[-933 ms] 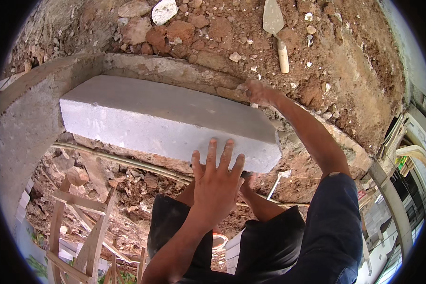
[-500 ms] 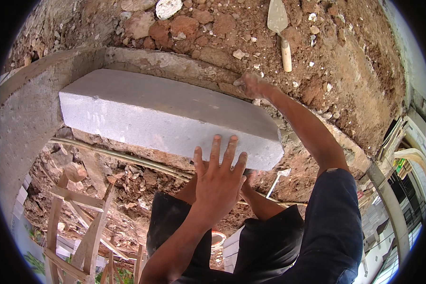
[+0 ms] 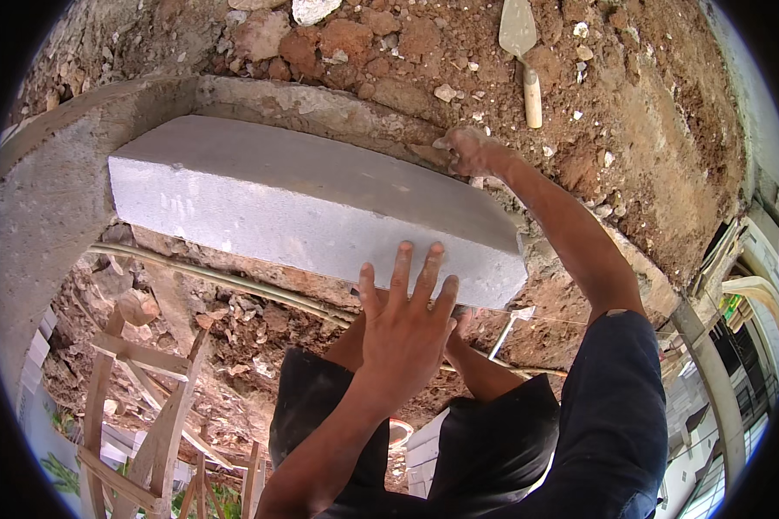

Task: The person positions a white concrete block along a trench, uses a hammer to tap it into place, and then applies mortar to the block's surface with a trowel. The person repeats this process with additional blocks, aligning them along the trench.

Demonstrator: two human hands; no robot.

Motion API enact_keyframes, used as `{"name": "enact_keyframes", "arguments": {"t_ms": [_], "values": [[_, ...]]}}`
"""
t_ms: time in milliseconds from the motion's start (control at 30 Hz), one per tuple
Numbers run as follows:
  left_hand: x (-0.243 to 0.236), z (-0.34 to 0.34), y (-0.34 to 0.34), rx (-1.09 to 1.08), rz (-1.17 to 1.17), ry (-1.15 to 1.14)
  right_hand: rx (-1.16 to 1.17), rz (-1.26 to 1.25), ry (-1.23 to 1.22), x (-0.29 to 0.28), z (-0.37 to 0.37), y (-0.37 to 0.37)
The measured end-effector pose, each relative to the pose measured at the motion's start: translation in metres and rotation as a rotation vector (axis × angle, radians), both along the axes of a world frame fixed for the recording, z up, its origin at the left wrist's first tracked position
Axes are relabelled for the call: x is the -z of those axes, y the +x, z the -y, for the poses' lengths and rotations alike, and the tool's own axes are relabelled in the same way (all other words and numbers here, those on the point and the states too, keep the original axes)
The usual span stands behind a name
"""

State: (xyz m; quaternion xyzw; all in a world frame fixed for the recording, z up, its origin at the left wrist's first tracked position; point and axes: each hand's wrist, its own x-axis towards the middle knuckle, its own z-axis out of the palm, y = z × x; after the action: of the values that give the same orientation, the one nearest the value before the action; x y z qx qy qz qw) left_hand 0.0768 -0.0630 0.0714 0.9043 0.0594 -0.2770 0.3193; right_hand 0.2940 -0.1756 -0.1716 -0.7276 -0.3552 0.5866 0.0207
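A long pale grey block (image 3: 260,216) lies across the middle, its left end against a concrete beam. My left hand (image 3: 402,333) rests on the block's near face, fingers spread and stretched out, gripping nothing. Beyond the block's far edge, toward its right end, is my right hand (image 3: 478,154), fingers curled inward beside a low concrete ledge (image 3: 320,108). Whether something small is between those fingers is too hard to make out. A pointed trowel (image 3: 518,30) with a wooden handle lies on the soil beyond my right hand.
The concrete beam (image 3: 39,208) curves along the left. Below the block run thin pipes (image 3: 225,278) over rubble, with a wooden frame (image 3: 147,363) at lower left. A pale-handled tool (image 3: 506,333) stands by my legs. Stony red soil (image 3: 649,130) slopes up beyond.
The view has shifted slightly, so most things sit a little further right. My left hand stays flat on the block; my right hand stays curled by the ledge.
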Motion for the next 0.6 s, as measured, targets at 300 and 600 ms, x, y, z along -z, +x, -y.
{"name": "enact_keyframes", "arguments": {"t_ms": [300, 600], "values": [[-0.001, 0.000, 0.002, -0.009, 0.001, -0.013, -0.103, -0.023, 0.026, 0.018, 0.004, -0.003], [-0.002, 0.003, 0.003, -0.027, 0.009, -0.012, 0.004, 0.064, 0.074, 0.014, 0.000, -0.013]]}}
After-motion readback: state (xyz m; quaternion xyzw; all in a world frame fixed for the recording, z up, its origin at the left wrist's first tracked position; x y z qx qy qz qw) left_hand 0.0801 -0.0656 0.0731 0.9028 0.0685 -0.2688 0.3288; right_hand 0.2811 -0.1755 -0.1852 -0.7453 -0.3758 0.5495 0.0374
